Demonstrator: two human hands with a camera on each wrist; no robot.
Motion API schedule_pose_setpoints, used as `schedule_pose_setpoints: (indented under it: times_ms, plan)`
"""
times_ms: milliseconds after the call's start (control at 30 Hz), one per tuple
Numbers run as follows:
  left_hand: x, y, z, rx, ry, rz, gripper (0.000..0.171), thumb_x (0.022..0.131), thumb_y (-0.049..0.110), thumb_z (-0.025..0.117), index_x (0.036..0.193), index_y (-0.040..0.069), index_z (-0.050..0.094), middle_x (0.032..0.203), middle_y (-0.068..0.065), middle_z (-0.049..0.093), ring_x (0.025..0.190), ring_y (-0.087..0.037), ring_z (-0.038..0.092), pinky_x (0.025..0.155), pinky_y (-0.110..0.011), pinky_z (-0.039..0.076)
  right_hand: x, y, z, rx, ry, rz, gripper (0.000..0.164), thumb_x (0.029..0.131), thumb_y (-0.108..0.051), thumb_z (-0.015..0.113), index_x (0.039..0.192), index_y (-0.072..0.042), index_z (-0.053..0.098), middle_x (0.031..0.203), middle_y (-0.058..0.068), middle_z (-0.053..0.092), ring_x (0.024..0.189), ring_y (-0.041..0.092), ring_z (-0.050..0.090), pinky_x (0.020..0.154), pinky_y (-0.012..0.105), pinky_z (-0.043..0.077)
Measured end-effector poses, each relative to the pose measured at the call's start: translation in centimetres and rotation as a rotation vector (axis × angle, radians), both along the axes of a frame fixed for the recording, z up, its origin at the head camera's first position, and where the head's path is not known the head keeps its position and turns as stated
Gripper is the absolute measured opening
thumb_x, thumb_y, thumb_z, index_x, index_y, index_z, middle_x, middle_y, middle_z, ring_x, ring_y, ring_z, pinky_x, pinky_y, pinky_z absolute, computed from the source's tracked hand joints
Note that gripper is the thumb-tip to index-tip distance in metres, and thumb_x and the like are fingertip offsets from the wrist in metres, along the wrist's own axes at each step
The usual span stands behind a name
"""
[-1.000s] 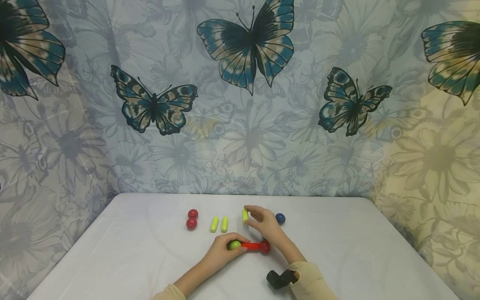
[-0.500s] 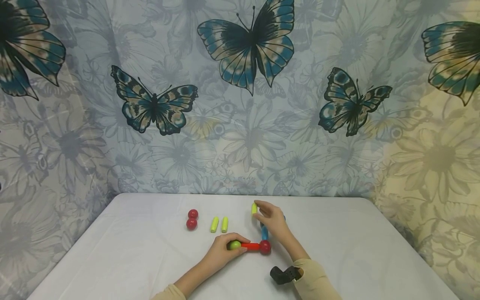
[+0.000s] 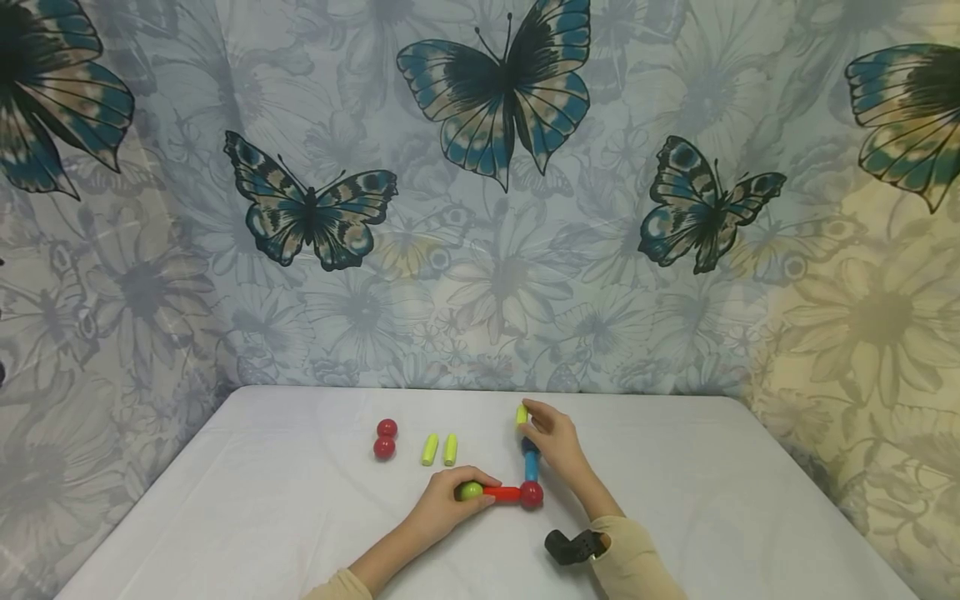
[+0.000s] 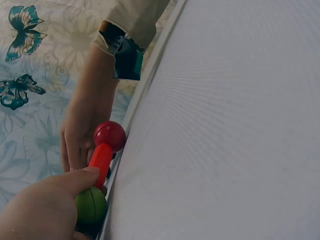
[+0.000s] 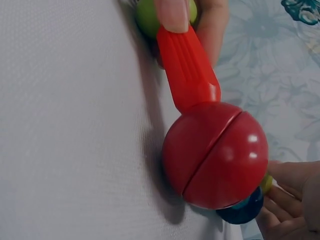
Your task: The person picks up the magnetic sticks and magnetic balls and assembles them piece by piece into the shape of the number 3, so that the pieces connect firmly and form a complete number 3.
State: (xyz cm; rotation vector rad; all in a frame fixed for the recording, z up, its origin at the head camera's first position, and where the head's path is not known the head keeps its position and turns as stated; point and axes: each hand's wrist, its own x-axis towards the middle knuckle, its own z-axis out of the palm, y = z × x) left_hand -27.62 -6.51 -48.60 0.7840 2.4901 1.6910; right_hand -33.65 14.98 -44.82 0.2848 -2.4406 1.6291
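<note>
My left hand (image 3: 450,492) curls round a green ball (image 3: 470,491) and pinches the near end of a red toy building rod (image 3: 506,494). At that rod's other end sits a red ball (image 3: 532,495). From this ball a blue rod (image 3: 532,468) runs away to a dark blue ball (image 3: 529,445), so the joined pieces form an L. With thumb and fingers, my right hand (image 3: 558,440) pinches a yellow rod (image 3: 521,415) at the far side of the blue ball. In the right wrist view the yellow rod (image 5: 267,183) is mostly hidden behind the balls.
Two loose yellow rods (image 3: 430,450) lie side by side left of the joined pieces. Further left, two red balls (image 3: 384,448) touch each other. A white-covered table (image 3: 262,500) carries everything, and a butterfly-patterned cloth (image 3: 510,292) hangs behind it.
My right hand has carried the yellow rod rightward to the blue ball. That ball, earlier off to the right, then mostly hidden, now stands at the blue rod's far end. My left hand stays put.
</note>
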Motion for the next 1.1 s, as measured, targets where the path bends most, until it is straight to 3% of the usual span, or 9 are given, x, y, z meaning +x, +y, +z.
schedule_pose_setpoints:
  times_ms: [400,733,1100]
  plan:
    - [-0.09,0.01,-0.06,-0.003,0.016,0.004,0.019,0.087,0.025,0.073,0.106,0.023,0.074,0.108,0.004,0.074,0.099,-0.003,0.06,0.085,-0.017,0.046,-0.39,0.4,-0.09,0.03,-0.003,-0.038,0.042,0.092,0.004,0.058,0.133,0.011,0.05,0.138,0.03,0.052,0.132,0.041,0.048,0.107,0.042,0.043]
    - [-0.07,0.05,-0.05,-0.006,0.009,0.007,0.019,0.087,0.025,0.073,0.106,0.024,0.074,0.108,0.004,0.074,0.1,-0.004,0.06,0.086,-0.017,0.047,-0.45,0.11,0.1,0.101,-0.047,-0.071,0.044,0.092,0.004,0.057,0.136,0.01,0.048,0.141,0.028,0.05,0.134,0.04,0.047,0.108,0.042,0.043]
    - [-0.11,0.07,-0.19,-0.001,0.002,0.016,0.019,0.086,0.025,0.074,0.105,0.025,0.074,0.107,0.006,0.074,0.1,-0.004,0.06,0.086,-0.018,0.046,-0.41,0.31,0.15,0.117,-0.051,-0.06,0.044,0.092,0.007,0.055,0.135,0.012,0.047,0.14,0.031,0.049,0.134,0.042,0.045,0.109,0.043,0.042]
